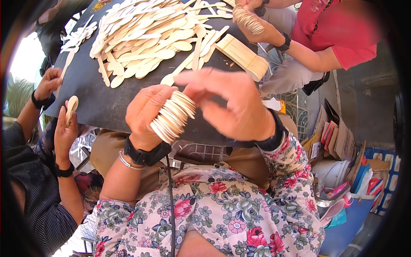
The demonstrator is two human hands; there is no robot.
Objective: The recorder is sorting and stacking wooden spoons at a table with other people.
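Now the left hand (147,112) is clamped around a thick stack of wooden spoons (173,115), bowls fanned out toward the right like a deck of cards, held just above the near edge of the dark board (92,96). The right hand (233,105) hovers over the top of that stack, fingers spread and loose, thumb and fingertips touching or just beside the upper spoons; whether it pinches one I cannot tell.

My read: the stack is being squared up. To do it well, the left grip should stay firm at the handles while the right hand taps the bowls flush, so none slips out sideways.

Farther away, a big loose heap of wooden spoons (145,38) covers the board, and a tidy bundle of flat wooden sticks (244,55) lies at its far right corner. Across the board a person in a red top holds another spoon stack (248,19). On the left, a second co-worker's hand (64,128) holds up a single spoon (71,107). Cardboard and a blue tub (349,216) crowd the floor at right.
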